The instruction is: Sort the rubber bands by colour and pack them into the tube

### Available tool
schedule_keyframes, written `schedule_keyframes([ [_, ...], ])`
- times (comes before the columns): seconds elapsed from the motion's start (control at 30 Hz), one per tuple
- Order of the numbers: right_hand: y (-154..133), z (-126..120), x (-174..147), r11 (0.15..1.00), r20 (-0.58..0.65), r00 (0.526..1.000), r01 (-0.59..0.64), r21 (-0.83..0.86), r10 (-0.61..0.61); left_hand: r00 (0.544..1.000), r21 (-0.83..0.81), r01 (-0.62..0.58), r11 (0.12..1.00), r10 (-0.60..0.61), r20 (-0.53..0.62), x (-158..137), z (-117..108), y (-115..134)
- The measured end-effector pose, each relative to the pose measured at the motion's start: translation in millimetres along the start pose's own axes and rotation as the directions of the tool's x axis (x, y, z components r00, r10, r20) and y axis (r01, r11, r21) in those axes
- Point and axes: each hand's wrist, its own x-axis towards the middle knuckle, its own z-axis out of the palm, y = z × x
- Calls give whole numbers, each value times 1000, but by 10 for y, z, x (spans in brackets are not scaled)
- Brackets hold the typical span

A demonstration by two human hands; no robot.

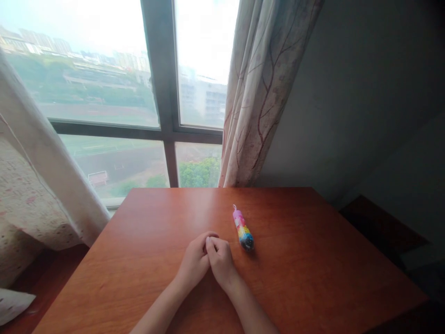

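Left hand: mine, resting on the tabletop, fingers curled loosely inward, grasping nothing, fingertips meeting my other hand.
Right hand: resting beside the left, touching it at the knuckles, fingers folded under, also grasping nothing.
Toy tube: a small clear tube with a pink cap and bright, many-coloured contents, lying on its side just right of my right hand, not touching it, pink end pointing toward the window.
Tabletop: reddish-brown wood, glossy.
Curtain: pale with a branch pattern, hanging behind the far edge of the tabletop.
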Motion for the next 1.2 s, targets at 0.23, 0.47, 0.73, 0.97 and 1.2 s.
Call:
schedule_keyframes([
  [0.23,3,-1,16,1000,-12,1000,11,-1,-11,1000,0,-8,1000,8,1,15,0,15],
  [0.47,0,3,6,1000,-12,1000,25,7,-25,1000,5,-21,1000,21,-12,7,-8,17],
  [0.73,35,21,-5,1000,-6,1000,21,-1,-21,1000,1,-19,1000,19,-17,-13,-8,-33],
  [0.97,36,24,-6,1000,2,1000,17,1,-17,1000,-2,-15,1000,15,-5,-3,-6,-35],
  [1.2,61,30,-2,1000,5,1000,10,-11,-10,1000,-2,-6,1000,6,1,-12,-4,-43],
])
